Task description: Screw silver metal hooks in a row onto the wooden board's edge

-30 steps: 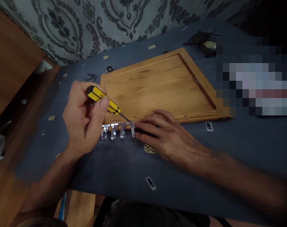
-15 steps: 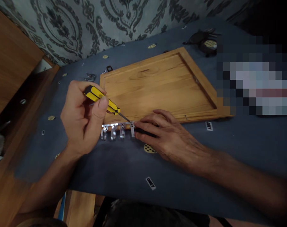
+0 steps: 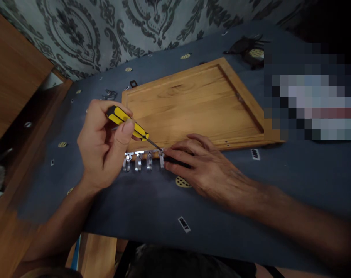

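My left hand is closed around the yellow and black handle of a screwdriver. Its tip touches the metal hook rail close to the rightmost hook, where a screw seems to sit. Several silver hooks hang from this rail along the near edge of a wooden panel, which lies flat with its raised frame up. My right hand grips the rail's right end against the panel edge, its fingers bent around the last hook. The fingertips partly cover that end of the rail.
A blue patterned cloth covers the table. Small metal parts lie beyond the panel's left corner, near a small dark buckle-like piece. A dark object rests at the back right. Wooden furniture stands at left.
My left hand and the screwdriver handle have shifted slightly to the right, with the tip still on the rail. My right hand and the panel stay put.
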The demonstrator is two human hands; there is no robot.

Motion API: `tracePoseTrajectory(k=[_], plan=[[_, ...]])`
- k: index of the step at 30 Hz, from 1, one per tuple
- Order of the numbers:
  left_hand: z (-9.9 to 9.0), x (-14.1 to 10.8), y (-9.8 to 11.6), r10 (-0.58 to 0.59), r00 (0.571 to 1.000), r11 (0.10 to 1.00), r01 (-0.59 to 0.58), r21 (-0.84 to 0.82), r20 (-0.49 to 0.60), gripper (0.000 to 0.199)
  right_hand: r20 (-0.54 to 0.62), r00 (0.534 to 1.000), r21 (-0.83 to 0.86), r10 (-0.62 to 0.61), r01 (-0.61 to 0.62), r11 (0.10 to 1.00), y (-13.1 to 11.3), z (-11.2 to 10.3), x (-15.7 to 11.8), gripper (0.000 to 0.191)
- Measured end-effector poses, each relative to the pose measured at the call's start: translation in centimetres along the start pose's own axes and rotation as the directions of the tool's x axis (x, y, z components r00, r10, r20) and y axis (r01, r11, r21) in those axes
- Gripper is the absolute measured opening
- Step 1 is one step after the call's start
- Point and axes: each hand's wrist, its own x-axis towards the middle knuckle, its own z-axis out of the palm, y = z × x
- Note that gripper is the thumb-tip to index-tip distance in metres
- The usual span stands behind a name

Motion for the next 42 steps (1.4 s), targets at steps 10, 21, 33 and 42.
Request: tracePoseTrajectory(k=[10, 21, 33, 42], plan=[[-0.3, 0.3, 0.3, -0.029, 0.999, 0.999, 0.028, 0.019, 0.035, 0.013, 0.017, 1.0, -0.009, 0.017, -0.017, 1.0, 0.0, 0.2, -0.1, 0.025], [0.1, 0.7, 0.7, -0.06, 0.992, 0.996, 0.067, -0.054, 0.11, 0.018, 0.008, 1.0, 0.018, 0.007, -0.008, 1.0, 0.0, 0.0, 0.0, 0.023], [0.3, 0.1, 0.2, -0.13, 0.973, 0.973, 0.162, -0.162, 0.193, 0.024, 0.053, 0.998, -0.001, 0.018, -0.018, 1.0, 0.0, -0.3, 0.0, 0.024], [0.2, 0.3, 0.5, -0.133, 0.966, 0.976, 0.166, -0.138, 0.22, 0.019, 0.02, 1.0, -0.01, -0.009, 0.009, 1.0, 0.1, -0.2, 0.0, 0.023]])
